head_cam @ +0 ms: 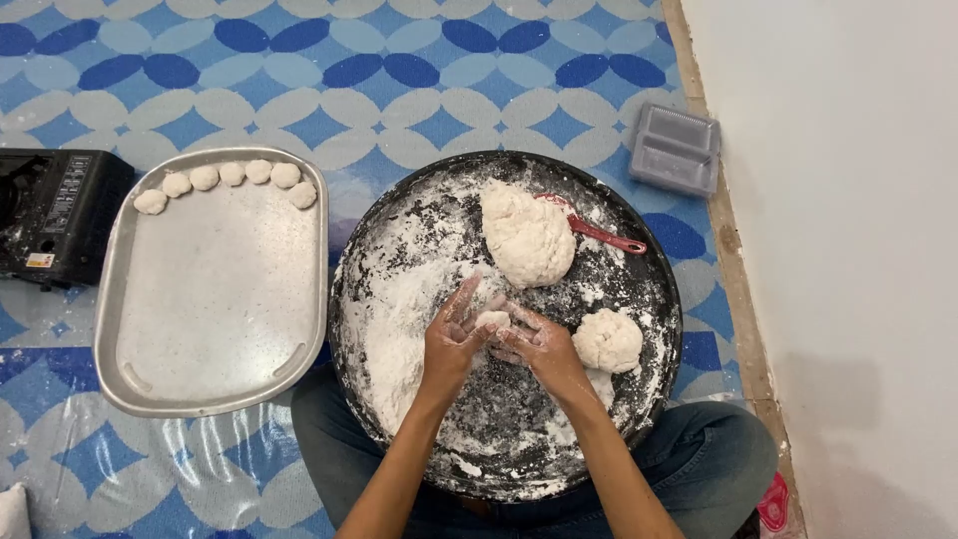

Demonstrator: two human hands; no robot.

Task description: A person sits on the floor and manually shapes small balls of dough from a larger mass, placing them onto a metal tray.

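Dough bit point(493, 320) is sitting soft, light, prob sticky betw both palms; left hand point(451, 342) & right hand point(539, 348) are cupping it loosely over floured pan point(399, 250).

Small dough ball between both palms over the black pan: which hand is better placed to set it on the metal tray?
Left, probably. The left hand cups the dough ball on the side facing the metal tray; the right hand would have to cross over.

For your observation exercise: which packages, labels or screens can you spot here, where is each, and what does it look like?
Grey plastic container: upper right on the floor beside the wall; rectangular, shallow, with compartments.
Labels on the black portable stove: far left edge; one pale printed panel, one small yellow-and-white sticker lower down.
No screens visible.
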